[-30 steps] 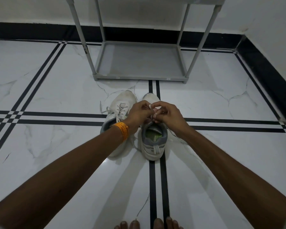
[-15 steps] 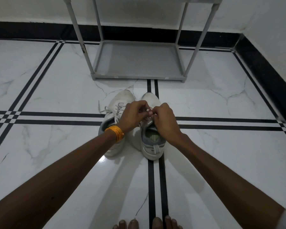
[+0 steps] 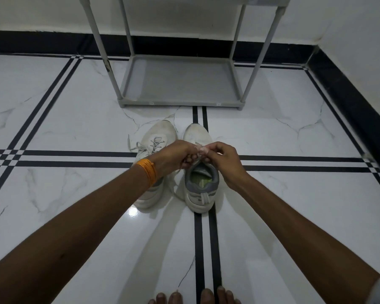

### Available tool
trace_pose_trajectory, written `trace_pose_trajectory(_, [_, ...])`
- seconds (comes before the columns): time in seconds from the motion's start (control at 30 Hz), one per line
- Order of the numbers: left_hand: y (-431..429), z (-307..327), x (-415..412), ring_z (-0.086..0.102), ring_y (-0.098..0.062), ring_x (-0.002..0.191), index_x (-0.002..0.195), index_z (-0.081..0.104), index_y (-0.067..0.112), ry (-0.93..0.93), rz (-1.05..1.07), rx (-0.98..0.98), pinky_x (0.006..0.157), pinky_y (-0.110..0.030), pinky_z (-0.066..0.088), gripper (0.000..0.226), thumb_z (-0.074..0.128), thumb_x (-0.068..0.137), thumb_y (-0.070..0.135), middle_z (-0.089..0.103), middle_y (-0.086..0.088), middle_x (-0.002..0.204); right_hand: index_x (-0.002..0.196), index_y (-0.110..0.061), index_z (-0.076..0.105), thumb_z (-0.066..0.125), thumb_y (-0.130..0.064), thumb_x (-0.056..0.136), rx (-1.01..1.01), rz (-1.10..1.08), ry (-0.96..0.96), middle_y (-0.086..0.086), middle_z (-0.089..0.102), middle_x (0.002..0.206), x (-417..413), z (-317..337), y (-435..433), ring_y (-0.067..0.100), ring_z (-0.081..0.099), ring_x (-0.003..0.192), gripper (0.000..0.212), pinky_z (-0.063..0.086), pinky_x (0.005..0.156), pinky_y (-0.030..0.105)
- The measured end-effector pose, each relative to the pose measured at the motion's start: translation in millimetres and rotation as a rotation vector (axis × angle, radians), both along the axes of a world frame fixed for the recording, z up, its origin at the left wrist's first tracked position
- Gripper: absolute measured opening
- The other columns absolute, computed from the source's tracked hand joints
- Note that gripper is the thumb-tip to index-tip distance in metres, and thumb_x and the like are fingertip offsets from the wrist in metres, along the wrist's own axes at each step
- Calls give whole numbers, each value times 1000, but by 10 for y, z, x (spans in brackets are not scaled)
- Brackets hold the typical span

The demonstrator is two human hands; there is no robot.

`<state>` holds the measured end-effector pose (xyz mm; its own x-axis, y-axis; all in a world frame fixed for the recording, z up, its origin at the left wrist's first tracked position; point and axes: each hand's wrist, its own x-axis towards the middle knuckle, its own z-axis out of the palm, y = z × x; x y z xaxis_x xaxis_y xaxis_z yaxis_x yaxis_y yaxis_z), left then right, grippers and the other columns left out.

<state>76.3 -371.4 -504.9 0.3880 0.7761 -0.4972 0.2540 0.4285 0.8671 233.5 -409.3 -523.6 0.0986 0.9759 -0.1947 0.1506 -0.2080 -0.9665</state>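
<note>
Two white sneakers stand side by side on the floor, toes pointing away from me. The left shoe (image 3: 156, 139) has loose laces trailing to its left. Over the right shoe (image 3: 201, 189), which has a grey collar and green insole, both hands meet. My left hand (image 3: 176, 155), with an orange thread band on the wrist, and my right hand (image 3: 223, 160) each pinch the white lace (image 3: 199, 149) of the right shoe. The shoe's tongue and eyelets are hidden under my fingers.
A grey shoe rack (image 3: 180, 102) stands just beyond the shoes against the wall, its bottom shelf bare. The floor is white marble with black stripes (image 3: 75, 159). A wall with black skirting (image 3: 349, 102) runs along the right. My bare toes (image 3: 193, 299) show at the bottom edge.
Both hands have stayed over the right shoe, working its lace; the right hand shifted slightly right and the fingers have drawn the lace up between them.
</note>
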Motion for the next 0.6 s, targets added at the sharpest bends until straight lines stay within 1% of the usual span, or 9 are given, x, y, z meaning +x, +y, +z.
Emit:
trace_pose_trajectory(0.07, [2,-21,19,39,-6,49,72,58,11,-81,59,-106,48,-19,31,23,56,95,17,45,2,58,104,-6,67,64,-13,92,11,28,0,10,66,99,17,-10,6,16,66,86,14,58,74,23])
trace_pose_trajectory(0.13, [-1,0,51,41,-6,47,75,61,9,-72,134,-113,46,-18,33,22,58,94,18,48,2,58,113,-18,65,69,-16,88,101,71,-126,6,63,110,29,15,11,17,64,97,26,58,81,28])
trace_pose_trajectory(0.2, [-7,43,71,44,-8,49,85,66,2,4,183,-57,47,-18,37,19,59,94,18,52,-1,60,119,-22,63,74,-22,83,279,160,-432,1,58,118,62,57,4,13,58,103,37,52,86,23])
trace_pose_trajectory(0.27, [-2,58,57,48,-10,53,94,69,-3,81,201,17,50,-19,41,22,61,93,17,56,-2,62,112,-20,68,71,-27,86,454,213,-778,2,61,113,78,92,11,16,55,103,27,47,88,29])
trace_pose_trajectory(0.3, [0,53,52,49,-10,54,96,70,-4,93,205,43,50,-19,42,22,62,92,16,57,-2,62,105,-18,70,68,-27,88,505,222,-895,3,65,107,78,122,18,19,55,99,19,46,86,35])
trace_pose_trajectory(0.33, [-7,54,48,49,-10,53,96,70,-4,94,209,59,50,-19,43,21,63,92,16,58,-2,62,98,-16,70,66,-25,90,536,230,-954,5,67,100,74,147,28,22,56,94,14,47,83,40])
trace_pose_trajectory(0.4, [-39,89,46,51,-8,50,93,72,-1,91,210,81,49,-18,44,18,64,91,15,60,-1,61,89,-11,69,63,-22,91,560,232,-934,6,67,89,63,163,39,22,55,84,13,46,76,40])
trace_pose_trajectory(0.5, [-58,121,60,58,-8,52,88,72,2,79,198,129,52,-18,50,16,65,90,15,66,-3,64,80,-8,63,62,-20,92,517,145,-732,5,62,77,64,133,18,19,52,73,16,41,67,30])
trace_pose_trajectory(0.6, [-84,73,38,69,-20,65,94,71,-5,7,266,127,63,-26,60,21,64,92,14,73,-15,77,75,-7,58,62,-15,90,433,65,-615,5,59,72,126,72,-49,19,51,68,17,41,62,30])
